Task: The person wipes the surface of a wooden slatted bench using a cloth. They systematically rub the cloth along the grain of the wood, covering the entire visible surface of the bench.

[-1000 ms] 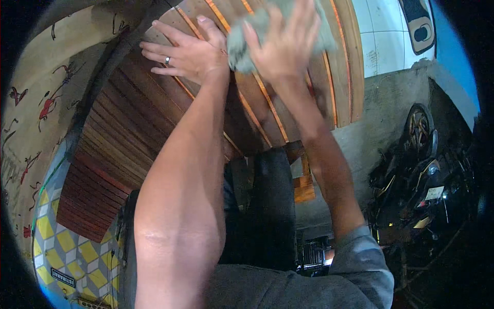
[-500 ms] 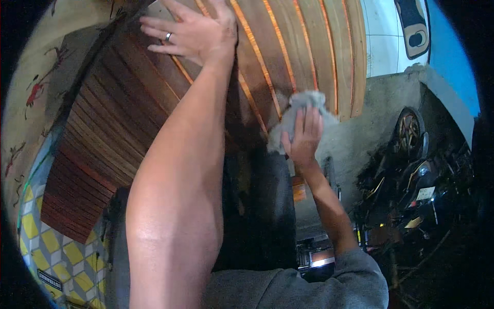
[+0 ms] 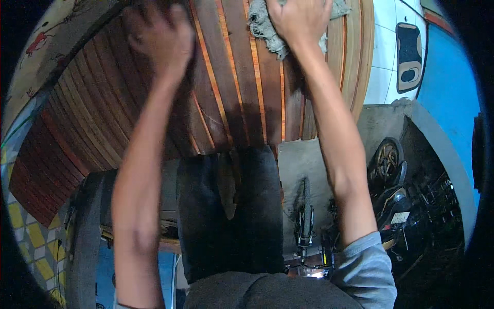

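A wide slatted wooden tabletop point(image 3: 216, 98), brown with thin orange lines between some slats, spans the upper part of the view. My right hand point(image 3: 301, 20) presses a ragged grey cloth point(image 3: 265, 33) against the slats at the far right; the fingertips run past the top of the picture. Farther left, my left hand point(image 3: 164, 44) is over or on the darker slats, smeared by motion. Its fingers look spread, and nothing shows in them. Whether it touches the wood I cannot tell.
My dark-trousered legs point(image 3: 231, 211) are at the table's near edge. A motorcycle point(image 3: 396, 201) and a bicycle wheel point(image 3: 307, 206) stand at the lower right. Beyond the right edge, a black and beige mat point(image 3: 409, 56) lies on white tiles near a blue wall point(image 3: 447, 92).
My right hand has pushed the cloth from the near edge to the far part of the tabletop. My left hand has shifted leftward, and the view has moved with my head.
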Available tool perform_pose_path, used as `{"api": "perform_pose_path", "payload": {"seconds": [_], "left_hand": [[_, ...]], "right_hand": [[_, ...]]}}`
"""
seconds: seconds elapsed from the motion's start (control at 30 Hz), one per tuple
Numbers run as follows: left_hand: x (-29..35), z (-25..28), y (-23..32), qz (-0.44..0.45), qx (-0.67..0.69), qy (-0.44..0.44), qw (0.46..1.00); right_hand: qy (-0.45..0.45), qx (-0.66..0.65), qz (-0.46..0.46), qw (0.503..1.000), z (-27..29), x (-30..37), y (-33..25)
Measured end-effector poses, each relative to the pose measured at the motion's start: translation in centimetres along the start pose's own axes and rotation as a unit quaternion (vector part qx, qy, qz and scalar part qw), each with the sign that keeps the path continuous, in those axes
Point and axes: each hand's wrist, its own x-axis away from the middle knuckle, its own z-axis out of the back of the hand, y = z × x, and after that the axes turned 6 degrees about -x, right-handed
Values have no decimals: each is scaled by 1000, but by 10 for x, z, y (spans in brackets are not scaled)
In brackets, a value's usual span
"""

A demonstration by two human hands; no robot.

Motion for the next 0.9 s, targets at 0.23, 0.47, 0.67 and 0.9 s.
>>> {"api": "perform_pose_path", "payload": {"seconds": [0.23, 0.47, 0.67, 0.9], "left_hand": [[-6, 1, -53, 40, -161, -2, 986], [-4, 12, -42, 64, -147, -11, 987], [-4, 8, -50, 57, -141, 7, 988], [-6, 7, -36, 114, -213, -61, 969]], "right_hand": [[-245, 32, -28, 969, 95, 223, -30], [-252, 53, -18, 966, 98, 238, -30], [-34, 78, -19, 996, -6, 35, -45], [-35, 26, -25, 999, -12, 66, -54]]}}
